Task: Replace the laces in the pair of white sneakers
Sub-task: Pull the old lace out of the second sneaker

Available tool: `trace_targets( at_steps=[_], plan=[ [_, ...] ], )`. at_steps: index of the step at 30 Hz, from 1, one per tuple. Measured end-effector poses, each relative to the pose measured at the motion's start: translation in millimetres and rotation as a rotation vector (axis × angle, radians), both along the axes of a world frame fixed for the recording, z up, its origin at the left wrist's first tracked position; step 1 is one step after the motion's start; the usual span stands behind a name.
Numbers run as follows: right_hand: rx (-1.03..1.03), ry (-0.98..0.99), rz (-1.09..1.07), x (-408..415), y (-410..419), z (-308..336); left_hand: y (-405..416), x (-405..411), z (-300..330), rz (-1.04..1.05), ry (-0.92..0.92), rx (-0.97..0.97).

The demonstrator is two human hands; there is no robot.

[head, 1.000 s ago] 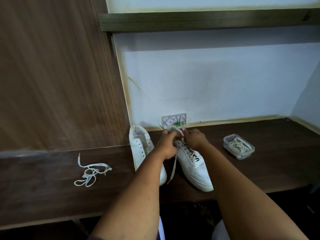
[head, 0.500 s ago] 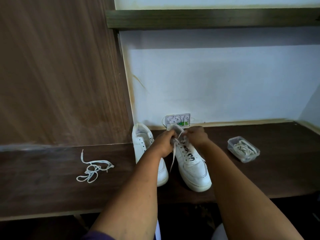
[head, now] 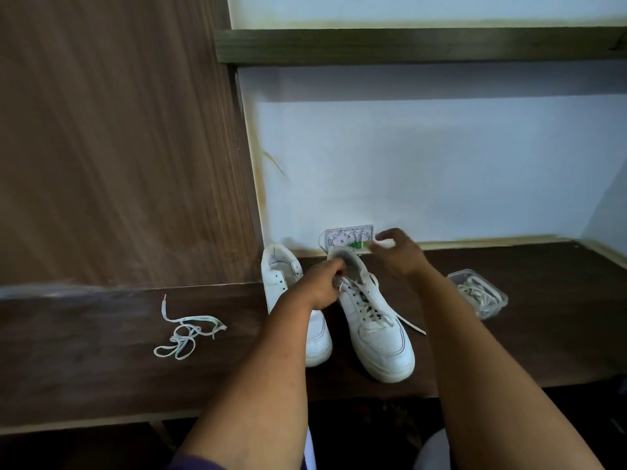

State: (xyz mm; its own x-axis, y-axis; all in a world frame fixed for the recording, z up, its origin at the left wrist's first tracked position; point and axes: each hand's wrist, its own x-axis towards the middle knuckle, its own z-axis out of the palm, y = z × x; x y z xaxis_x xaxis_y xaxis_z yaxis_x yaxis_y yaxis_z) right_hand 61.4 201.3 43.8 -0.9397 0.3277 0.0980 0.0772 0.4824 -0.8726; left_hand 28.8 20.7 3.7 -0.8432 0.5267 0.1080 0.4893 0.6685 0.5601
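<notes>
Item: laced sneaker (head: 371,320), white, at centre frame on the dark tabletop (head: 509,351), toe toward the viewer; a lace (head: 368,310) criss-crosses its eyelets, one loose end trailing onto the tabletop at its right. Item: unlaced sneaker (head: 288,300), white, just beside it on the left, eyelets bare, partly hidden by the left forearm. Progress, as judged: one shoe stripped and not yet relaced, the other threaded, though whether its lace is old or new cannot be told; at least one full lacing remains. Left hand (head: 322,283): fingers curled, gripping the laced sneaker near its tongue and collar. Right hand (head: 398,254): raised above and behind the heel, apart from the shoe, fingertips drawn together as if pinching a pale lace end, blurred. Loose lace (head: 186,330): tangled, lower left. Clear plastic container (head: 478,293): right of centre, holding coiled laces. Wall socket (head: 349,237): behind the shoes.
</notes>
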Motion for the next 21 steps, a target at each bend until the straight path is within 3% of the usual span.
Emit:
trace_targets(
  at_steps=[1, 4, 7, 9, 11, 13, 17, 19, 21],
  plan=[
    [0.166, -0.049, 0.111, 1.5, -2.2, -2.3, -1.3, -0.5, 0.0, 0.004, -0.005, 0.002],
    [0.329, -0.098, 0.362, -0.6, -11.4, -12.5, -2.2, -0.9, 0.0, 0.009, -0.012, 0.033],
    [0.656, -0.123, 0.385, -7.2, -18.3, -22.2, 0.4, 1.9, 2.7, 0.016, -0.007, 0.056],
    [0.695, -0.162, 0.38, -11.3, -16.4, -25.6, -1.4, 0.8, 4.1, 0.032, -0.011, 0.07],
    [0.522, -0.174, 0.427, -10.5, -10.1, -27.6, -4.9, 1.7, 7.1, 0.03, -0.021, 0.066],
    [0.199, -0.197, 0.435, -4.7, -0.6, -30.6, -8.5, 0.1, 6.4, 0.007, -0.046, 0.076],
    [-0.31, -0.139, 0.217, -0.3, 19.4, -38.6, -12.3, 0.7, 6.3, 0.043, -0.154, 0.107],
    [-0.405, -0.057, 0.086, 3.9, 19.3, -27.1, -7.7, 4.8, 10.3, 0.071, -0.197, 0.135],
    [-0.412, 0.009, 0.147, 10.6, 9.4, -7.6, 2.6, 10.1, 16.6, 0.085, -0.229, 0.243]
  ],
)
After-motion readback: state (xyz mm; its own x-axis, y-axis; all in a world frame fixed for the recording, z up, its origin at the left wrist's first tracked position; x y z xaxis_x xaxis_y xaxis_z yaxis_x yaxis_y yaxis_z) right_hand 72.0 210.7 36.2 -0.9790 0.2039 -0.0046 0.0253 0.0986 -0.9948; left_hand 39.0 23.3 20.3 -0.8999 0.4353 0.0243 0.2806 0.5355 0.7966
